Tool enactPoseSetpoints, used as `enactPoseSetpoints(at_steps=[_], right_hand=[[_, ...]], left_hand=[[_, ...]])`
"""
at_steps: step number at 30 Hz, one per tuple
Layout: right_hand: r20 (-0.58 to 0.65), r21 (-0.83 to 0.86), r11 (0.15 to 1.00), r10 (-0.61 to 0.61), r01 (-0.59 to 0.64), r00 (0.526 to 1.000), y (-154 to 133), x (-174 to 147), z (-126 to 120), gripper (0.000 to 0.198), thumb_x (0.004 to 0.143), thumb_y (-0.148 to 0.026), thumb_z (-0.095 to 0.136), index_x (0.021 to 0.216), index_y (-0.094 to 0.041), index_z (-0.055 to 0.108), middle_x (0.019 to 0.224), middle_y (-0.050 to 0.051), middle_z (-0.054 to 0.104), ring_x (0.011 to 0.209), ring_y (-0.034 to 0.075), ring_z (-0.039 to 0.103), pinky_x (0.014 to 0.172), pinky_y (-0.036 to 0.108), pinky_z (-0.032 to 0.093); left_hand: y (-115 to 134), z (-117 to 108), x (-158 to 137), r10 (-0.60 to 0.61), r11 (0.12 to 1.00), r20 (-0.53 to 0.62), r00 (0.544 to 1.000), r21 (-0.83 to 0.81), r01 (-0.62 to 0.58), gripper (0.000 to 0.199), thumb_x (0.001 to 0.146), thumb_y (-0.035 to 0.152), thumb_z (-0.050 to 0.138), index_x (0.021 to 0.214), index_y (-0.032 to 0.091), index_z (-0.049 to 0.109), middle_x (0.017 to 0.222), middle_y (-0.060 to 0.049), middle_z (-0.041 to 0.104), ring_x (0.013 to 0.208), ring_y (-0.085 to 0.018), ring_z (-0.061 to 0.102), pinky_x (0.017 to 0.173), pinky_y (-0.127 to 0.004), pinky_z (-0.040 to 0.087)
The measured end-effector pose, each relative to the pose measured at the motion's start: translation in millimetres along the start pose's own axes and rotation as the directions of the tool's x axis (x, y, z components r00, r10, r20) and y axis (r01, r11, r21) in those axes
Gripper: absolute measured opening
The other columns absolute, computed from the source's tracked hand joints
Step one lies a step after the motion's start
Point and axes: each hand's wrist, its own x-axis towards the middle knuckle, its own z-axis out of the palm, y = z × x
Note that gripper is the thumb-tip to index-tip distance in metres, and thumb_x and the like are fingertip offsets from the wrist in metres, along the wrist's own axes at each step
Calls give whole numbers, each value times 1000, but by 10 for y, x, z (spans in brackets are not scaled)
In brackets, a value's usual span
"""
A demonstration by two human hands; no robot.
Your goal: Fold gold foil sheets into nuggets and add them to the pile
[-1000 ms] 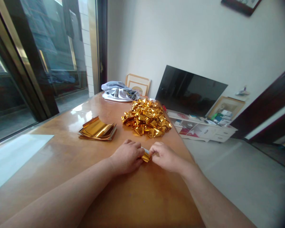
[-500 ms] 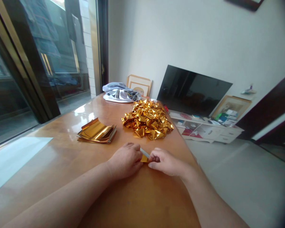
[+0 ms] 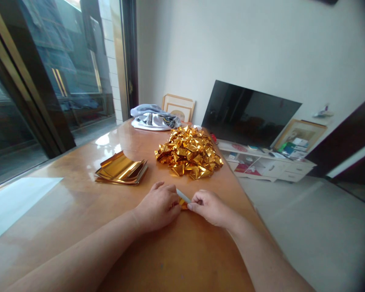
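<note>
Between my hands, low over the wooden table (image 3: pixel 167 259), is a small sheet of gold foil paper (image 3: pixel 183 202) with a pale folded edge along its top. My left hand (image 3: pixel 162 206) is closed on its left side, the fingers curled and partly hidden. On the right end, my right hand (image 3: pixel 209 207) pinches the paper between thumb and bent fingers. Beyond them rises a heap of folded gold foil pieces (image 3: pixel 190 154). A stack of flat gold foil sheets (image 3: pixel 120 170) lies to the left, its top sheets curling up.
A pale sheet (image 3: pixel 21 205) covers part of the table's left side. Bundled light-coloured cloth (image 3: pixel 153 117) sits at the far end. The table's right edge drops to the floor, with a white cabinet (image 3: pixel 269 168) and a television (image 3: pixel 249 115) beyond. Glass doors (image 3: pixel 61 81) stand at left.
Both hands stay on the foil paper; the right thumb has shifted slightly left along its lower edge, and less gold shows. The whole view has moved a little.
</note>
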Motion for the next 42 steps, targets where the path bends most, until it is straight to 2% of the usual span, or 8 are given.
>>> enactPoseSetpoints(at_steps=[6,13,22,33,42], right_hand=[[-42,-104,995,-11,6,999,-36,3,16,23,89,-32,61,69,-20,58,74,0,61,68,14,53,58,25,29],[-75,-193,981,18,-32,997,-101,-17,37,22,87,-32,62,69,-21,57,74,2,62,68,15,52,58,27,25],[-63,-163,984,58,-68,996,-129,-94,-12,17,87,-27,59,71,-20,60,74,2,61,68,15,51,58,26,27],[-75,-296,950,83,-102,994,-275,-142,-39,16,92,-26,54,78,-20,61,83,2,63,76,13,55,63,25,30],[-85,-372,919,109,-133,990,-327,-148,-19,16,93,-28,54,82,-21,63,88,3,65,81,15,58,66,27,33]], left_hand=[[-52,61,30,-19,1000,-16,1000,-4,19,18,85,24,55,72,22,66,85,-3,61,86,-19,57,89,-34,41],[-14,104,68,-94,995,-22,995,30,95,19,85,26,55,69,20,63,86,-5,59,85,-20,55,75,-32,40],[-4,88,87,-79,994,27,996,73,77,23,88,27,51,69,20,61,87,-6,58,85,-21,54,74,-32,39],[-35,137,108,-48,992,44,998,118,43,29,95,33,43,77,19,61,92,-8,57,87,-22,52,77,-35,42],[-18,143,111,-57,988,59,997,145,48,28,94,32,44,77,18,61,93,-9,56,88,-22,52,77,-35,43]])
